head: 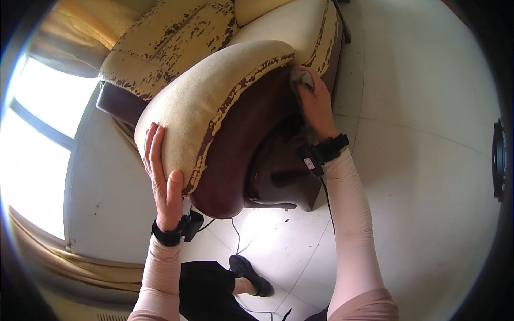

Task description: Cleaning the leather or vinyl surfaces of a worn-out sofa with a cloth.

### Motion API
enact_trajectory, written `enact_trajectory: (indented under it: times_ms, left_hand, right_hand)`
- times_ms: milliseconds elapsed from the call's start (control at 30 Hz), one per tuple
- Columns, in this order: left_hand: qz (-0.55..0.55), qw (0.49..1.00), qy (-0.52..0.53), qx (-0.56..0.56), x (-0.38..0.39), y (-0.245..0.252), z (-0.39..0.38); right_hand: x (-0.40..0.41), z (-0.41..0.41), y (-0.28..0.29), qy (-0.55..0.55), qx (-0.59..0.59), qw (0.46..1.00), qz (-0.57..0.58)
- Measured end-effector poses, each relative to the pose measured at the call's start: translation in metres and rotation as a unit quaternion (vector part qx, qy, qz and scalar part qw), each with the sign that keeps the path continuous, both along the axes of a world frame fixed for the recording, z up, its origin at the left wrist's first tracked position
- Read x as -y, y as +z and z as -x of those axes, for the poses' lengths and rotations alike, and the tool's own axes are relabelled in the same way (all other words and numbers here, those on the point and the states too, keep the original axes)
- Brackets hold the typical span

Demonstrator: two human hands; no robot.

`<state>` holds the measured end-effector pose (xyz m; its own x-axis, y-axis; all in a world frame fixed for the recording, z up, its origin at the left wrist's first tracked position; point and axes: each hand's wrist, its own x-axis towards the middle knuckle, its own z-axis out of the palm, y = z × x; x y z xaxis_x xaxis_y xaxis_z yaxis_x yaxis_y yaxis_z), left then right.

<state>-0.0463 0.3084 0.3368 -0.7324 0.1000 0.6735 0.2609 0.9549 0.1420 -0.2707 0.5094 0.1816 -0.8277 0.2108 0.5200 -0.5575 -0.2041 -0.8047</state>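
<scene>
A padded sofa armrest (pixel 200 100) in worn cream leather, its seam edging peeled to dark brown, reaches across the middle of the view. My left hand (pixel 160 172) rests on the armrest's near rounded end, fingers on the cream top and thumb near the peeled edging. At the armrest's far front, my right hand (pixel 315 98) grips a crumpled greyish cloth (pixel 302 78) against the dark brown side panel (pixel 249 116). Part of the cloth is hidden by my fingers. Black bands with small devices are strapped on both wrists.
The peeling seat back (pixel 172 44) and the seat cushion (pixel 281 30) lie beyond the armrest. A bright window (pixel 40 148) and curtains (pixel 76 36) are at the left. Thin black cables run from the wrist devices over the tiled floor (pixel 409 168), near a black shoe (pixel 251 277).
</scene>
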Motion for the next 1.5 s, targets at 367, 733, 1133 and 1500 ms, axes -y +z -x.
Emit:
enact_trajectory:
  times_ms: [367, 733, 1133, 1500]
  left_hand:
    - [0.004, 1.000, -0.004, 0.000, 0.001, 0.002, 0.000]
    - [0.019, 1.000, -0.021, 0.005, 0.006, 0.005, 0.002]
    - [0.027, 0.999, -0.013, 0.012, 0.004, 0.010, -0.001]
    - [0.078, 0.997, 0.018, 0.016, 0.009, 0.011, -0.002]
  right_hand:
    - [0.001, -0.055, 0.032, 0.020, -0.154, 0.988, 0.018]
    - [0.002, -0.117, 0.058, 0.058, -0.271, 0.959, -0.058]
    - [-0.002, -0.163, 0.060, 0.184, -0.331, 0.916, -0.132]
    - [-0.001, -0.179, 0.067, 0.292, -0.338, 0.881, -0.153]
